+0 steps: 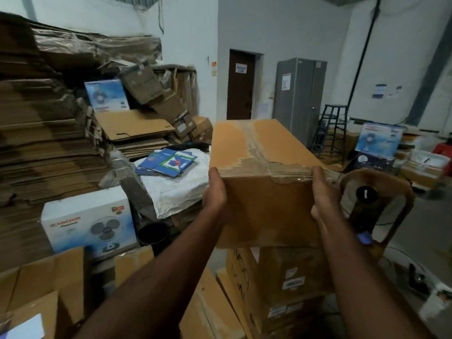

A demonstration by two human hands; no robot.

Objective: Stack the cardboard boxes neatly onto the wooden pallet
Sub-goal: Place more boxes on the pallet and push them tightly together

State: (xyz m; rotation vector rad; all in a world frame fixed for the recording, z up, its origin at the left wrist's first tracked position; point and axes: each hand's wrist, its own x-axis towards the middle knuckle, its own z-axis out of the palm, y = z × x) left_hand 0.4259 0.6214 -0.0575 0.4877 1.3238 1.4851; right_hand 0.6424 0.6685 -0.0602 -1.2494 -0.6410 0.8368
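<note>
I hold a long brown cardboard box (264, 172) at chest height, its top sealed with torn clear tape. My left hand (216, 192) grips its near left edge and my right hand (324, 194) grips its near right edge. Below it stands a stack of brown labelled boxes (288, 277); whether the held box touches the stack I cannot tell. No wooden pallet shows in this view.
Tall piles of flattened cardboard (44, 133) fill the left. A white fan box (88, 223) and open cartons (49, 277) sit near left. A brown plastic chair (381, 192) stands right of the box. A stepladder (332, 128), grey cabinet (299, 94) and dark door (241, 84) are behind.
</note>
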